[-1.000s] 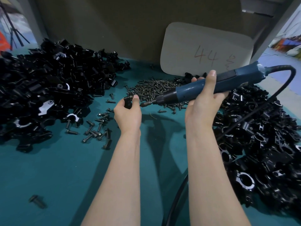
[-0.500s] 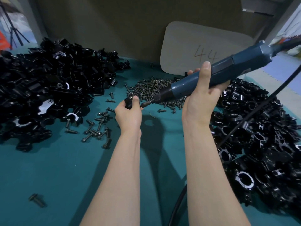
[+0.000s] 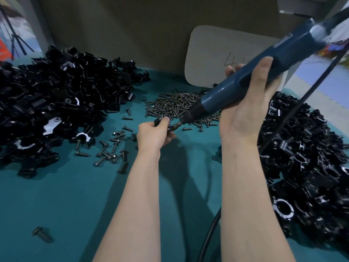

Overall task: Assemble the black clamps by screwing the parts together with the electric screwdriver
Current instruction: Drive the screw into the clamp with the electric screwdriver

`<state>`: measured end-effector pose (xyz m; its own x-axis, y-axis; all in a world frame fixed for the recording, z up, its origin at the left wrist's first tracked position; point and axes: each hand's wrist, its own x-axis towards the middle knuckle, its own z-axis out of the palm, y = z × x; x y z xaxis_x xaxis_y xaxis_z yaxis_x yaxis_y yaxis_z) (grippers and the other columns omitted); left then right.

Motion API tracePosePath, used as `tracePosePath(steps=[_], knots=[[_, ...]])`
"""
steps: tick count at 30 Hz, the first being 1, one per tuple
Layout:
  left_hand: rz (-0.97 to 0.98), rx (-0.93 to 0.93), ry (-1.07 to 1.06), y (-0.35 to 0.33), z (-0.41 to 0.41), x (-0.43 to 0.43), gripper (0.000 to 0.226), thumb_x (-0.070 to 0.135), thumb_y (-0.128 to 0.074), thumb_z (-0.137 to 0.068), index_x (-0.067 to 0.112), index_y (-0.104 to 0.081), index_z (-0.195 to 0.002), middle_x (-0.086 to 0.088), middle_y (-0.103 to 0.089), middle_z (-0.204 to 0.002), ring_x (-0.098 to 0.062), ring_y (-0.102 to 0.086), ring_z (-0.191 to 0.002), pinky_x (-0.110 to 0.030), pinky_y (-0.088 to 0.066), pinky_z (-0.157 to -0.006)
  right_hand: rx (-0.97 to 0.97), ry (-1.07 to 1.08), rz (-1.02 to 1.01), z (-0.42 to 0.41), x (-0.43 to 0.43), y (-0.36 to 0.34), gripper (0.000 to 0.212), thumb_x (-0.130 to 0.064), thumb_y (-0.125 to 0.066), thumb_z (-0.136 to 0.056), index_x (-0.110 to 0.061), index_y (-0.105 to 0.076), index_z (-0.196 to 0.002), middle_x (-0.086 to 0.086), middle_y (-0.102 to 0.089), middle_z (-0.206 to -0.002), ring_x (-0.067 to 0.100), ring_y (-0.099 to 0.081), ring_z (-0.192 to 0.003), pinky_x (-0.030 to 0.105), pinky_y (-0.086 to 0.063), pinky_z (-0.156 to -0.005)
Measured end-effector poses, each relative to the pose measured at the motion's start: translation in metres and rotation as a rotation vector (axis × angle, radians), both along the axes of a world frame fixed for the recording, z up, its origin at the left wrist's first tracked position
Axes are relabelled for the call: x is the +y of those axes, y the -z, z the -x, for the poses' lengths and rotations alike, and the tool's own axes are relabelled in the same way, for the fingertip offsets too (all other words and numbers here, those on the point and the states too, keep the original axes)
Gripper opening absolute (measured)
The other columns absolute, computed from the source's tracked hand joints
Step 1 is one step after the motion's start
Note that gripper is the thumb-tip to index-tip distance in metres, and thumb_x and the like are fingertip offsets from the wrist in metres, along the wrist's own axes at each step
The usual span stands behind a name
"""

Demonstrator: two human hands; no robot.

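My left hand (image 3: 153, 133) grips a small black clamp (image 3: 160, 122) above the green table, mostly hidden by my fingers. A screw (image 3: 175, 126) sticks out of the clamp toward the right. My right hand (image 3: 245, 108) holds the blue electric screwdriver (image 3: 251, 78), which slants steeply down to the left. Its dark tip (image 3: 184, 121) meets the screw head. The tool's black cable (image 3: 302, 99) runs down past my right wrist.
A big heap of black clamp parts (image 3: 56, 103) fills the left. Another heap (image 3: 306, 167) lies on the right. A pile of screws (image 3: 177, 106) sits behind my hands, loose screws (image 3: 111, 150) lie left of my wrist. A grey card (image 3: 213, 57) leans on the back wall.
The screwdriver's rear end has swung upward, so the tool now tilts much more steeply. Its tip stays at the clamp in my left hand, which has turned slightly.
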<state>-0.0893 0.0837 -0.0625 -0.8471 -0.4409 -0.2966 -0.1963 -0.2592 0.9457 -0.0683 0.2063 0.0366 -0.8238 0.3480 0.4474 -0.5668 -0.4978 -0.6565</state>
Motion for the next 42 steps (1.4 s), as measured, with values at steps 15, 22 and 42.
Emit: tracePosePath(steps=[15, 22, 42], knots=[[0.076, -0.026, -0.038, 0.002, 0.001, -0.008, 0.019, 0.024, -0.063, -0.089, 0.012, -0.063, -0.074, -0.007, -0.068, -0.069, -0.022, -0.071, -0.06, -0.034, -0.06, -0.074, -0.06, -0.28, 0.161, 0.001, 0.021, 0.003, 0.031, -0.009, -0.056, -0.09, -0.019, -0.046, -0.118, -0.001, -0.055, -0.103, 0.017, -0.056, -0.098, 0.031, -0.047, -0.092], [0.103, -0.008, -0.054, 0.003, 0.002, -0.011, 0.019, 0.026, -0.064, -0.087, 0.012, -0.062, -0.074, -0.002, -0.066, -0.068, -0.024, -0.072, -0.061, -0.041, -0.06, -0.08, -0.115, -0.262, 0.196, 0.003, 0.021, 0.006, 0.03, -0.013, -0.059, -0.09, -0.013, -0.051, -0.119, -0.001, -0.06, -0.099, 0.015, -0.058, -0.096, 0.031, -0.046, -0.094], [0.089, -0.005, -0.053, 0.004, 0.001, -0.011, 0.02, 0.024, -0.066, -0.087, 0.01, -0.064, -0.073, -0.001, -0.065, -0.071, -0.023, -0.072, -0.06, -0.037, -0.061, -0.075, -0.079, -0.238, 0.158, 0.006, 0.021, 0.01, 0.039, -0.015, -0.054, -0.094, -0.018, -0.044, -0.131, 0.0, -0.059, -0.105, 0.017, -0.061, -0.097, 0.029, -0.05, -0.091]])
